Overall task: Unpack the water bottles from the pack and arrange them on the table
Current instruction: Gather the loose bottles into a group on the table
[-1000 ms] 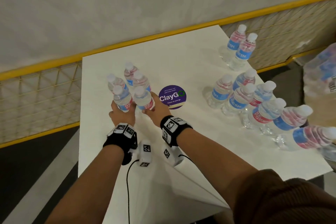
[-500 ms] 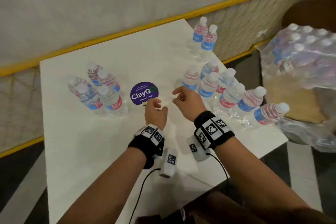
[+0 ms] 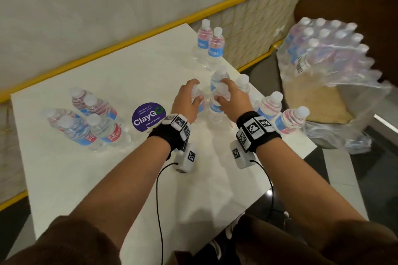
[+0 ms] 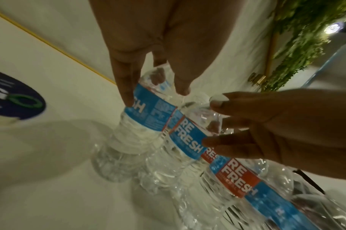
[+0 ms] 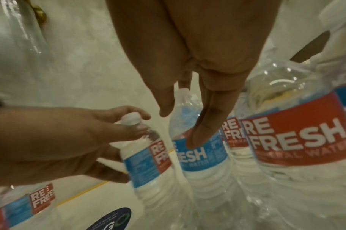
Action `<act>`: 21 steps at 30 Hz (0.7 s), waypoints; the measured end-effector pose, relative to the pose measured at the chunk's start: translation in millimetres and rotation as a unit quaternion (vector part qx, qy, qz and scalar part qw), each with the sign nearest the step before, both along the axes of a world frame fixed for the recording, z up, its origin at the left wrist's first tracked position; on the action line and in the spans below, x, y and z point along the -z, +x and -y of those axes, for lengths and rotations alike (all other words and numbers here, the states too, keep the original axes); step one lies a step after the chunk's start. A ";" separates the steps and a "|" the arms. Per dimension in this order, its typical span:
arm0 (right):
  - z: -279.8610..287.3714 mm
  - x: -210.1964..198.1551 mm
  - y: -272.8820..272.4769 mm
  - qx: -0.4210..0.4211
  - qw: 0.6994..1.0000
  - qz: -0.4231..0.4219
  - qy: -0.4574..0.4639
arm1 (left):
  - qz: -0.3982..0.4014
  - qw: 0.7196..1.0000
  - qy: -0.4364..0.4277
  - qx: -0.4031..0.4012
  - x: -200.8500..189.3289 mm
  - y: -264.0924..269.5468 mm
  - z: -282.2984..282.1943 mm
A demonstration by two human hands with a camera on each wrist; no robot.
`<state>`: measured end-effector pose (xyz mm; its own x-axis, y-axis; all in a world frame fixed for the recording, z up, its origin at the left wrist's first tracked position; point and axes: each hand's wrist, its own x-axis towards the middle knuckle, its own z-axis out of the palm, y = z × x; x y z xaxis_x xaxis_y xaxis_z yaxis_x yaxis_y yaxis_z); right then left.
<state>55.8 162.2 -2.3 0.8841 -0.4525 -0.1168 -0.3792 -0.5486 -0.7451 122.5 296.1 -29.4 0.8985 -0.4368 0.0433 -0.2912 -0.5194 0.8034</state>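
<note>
L hand point(image 3: 187, 101) grips one water bottle point(image 4: 142, 118) by its neck. R hand point(image 3: 233, 101) clasps the next bottle point(image 5: 199, 149). Shrink-wrapped pack point(image 3: 323, 54) sits at 2 o'clock off the surface point(image 3: 90, 168).

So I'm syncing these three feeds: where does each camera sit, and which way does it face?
Head: on the head, looking down at the white table, both forearms and hands.
Left wrist: under the left hand, looking along the fingers at a bottle; the right hand enters.
Right wrist: under the right hand, facing bottles; the left hand grips one.
Shared: the purple ClayGo sticker shows in all views.
</note>
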 end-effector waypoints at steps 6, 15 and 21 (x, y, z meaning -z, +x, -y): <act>-26.6 -3.4 -7.3 0.004 0.994 0.001 0.109 | -0.032 0.998 -0.026 -0.046 3.6 -30.1 -76.5; -138.2 3.3 7.1 -0.182 0.972 -0.002 0.149 | 0.006 0.984 -0.010 -0.176 3.3 -69.9 -159.8; -164.4 16.2 27.2 -0.226 0.908 -0.076 0.344 | 0.027 0.948 -0.043 -0.315 13.2 -84.7 -197.1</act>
<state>83.0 326.6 -18.5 0.9114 0.1785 -0.3709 -0.3586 -0.0983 -0.9283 37.9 493.1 -42.6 0.9754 0.1920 0.1087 0.0116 -0.5366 0.8437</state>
